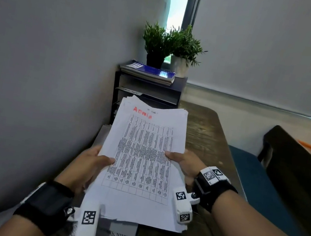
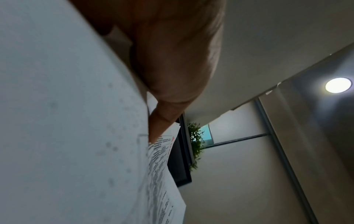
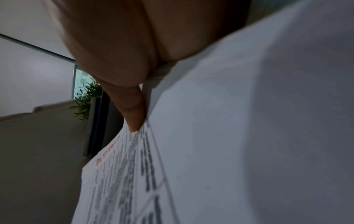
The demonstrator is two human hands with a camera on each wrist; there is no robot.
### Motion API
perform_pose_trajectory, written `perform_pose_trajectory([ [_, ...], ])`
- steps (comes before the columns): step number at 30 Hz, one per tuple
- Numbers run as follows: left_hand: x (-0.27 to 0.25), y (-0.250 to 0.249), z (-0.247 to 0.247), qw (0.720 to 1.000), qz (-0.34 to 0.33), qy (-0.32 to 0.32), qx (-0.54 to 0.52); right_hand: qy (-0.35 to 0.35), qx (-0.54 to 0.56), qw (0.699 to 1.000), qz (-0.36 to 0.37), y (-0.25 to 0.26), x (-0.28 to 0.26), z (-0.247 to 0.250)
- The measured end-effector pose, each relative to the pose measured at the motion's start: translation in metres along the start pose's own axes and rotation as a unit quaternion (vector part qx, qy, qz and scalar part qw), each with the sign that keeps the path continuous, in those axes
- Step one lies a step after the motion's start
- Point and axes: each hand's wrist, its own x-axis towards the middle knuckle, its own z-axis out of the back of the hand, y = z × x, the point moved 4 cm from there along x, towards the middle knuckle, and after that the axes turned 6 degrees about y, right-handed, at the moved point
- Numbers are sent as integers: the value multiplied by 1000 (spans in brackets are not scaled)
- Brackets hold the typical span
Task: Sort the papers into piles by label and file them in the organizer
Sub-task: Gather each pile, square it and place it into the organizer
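We hold the stack of papers [image 1: 143, 163] above the counter [image 1: 206, 130], short of the organizer [image 1: 148, 91]: left hand [image 1: 89, 166] and right hand [image 1: 186, 164] each pinch a side edge, thumbs on top. The sheets sit unevenly, so a loosened pinch could let lower ones slide out and mix piles.

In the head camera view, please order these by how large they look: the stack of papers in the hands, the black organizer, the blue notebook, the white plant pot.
1. stack of papers, though it is nearest the camera
2. black organizer
3. blue notebook
4. white plant pot
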Motion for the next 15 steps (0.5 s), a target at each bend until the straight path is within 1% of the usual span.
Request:
perform_pose_trajectory([
  [2, -4, -7, 10, 1000, -10, -3, -18, 17, 14, 1000, -5, -3, 15, -14],
  [5, -2, -7, 27, 998, -6, -30, -52, 39, 9, 999, -23, -6, 36, -33],
  [8, 8, -7, 39, 994, 17, -66, -80, 33, 16, 999, -39, -5, 54, -41],
  [10, 12, -11, 43, 989, 41, -78, -121, 24, 20, 998, -51, -4, 61, -43],
  [12, 14, -13, 43, 977, 51, -70, -193, 17, 31, 997, -64, -1, 64, -44],
  [14, 11, -16, 34, 951, 17, -54, -304, 13, 66, 995, -72, 4, 70, -41],
  [15, 10, -13, 29, 937, -10, -63, -344, 6, 69, 995, -73, 8, 72, -39],
])
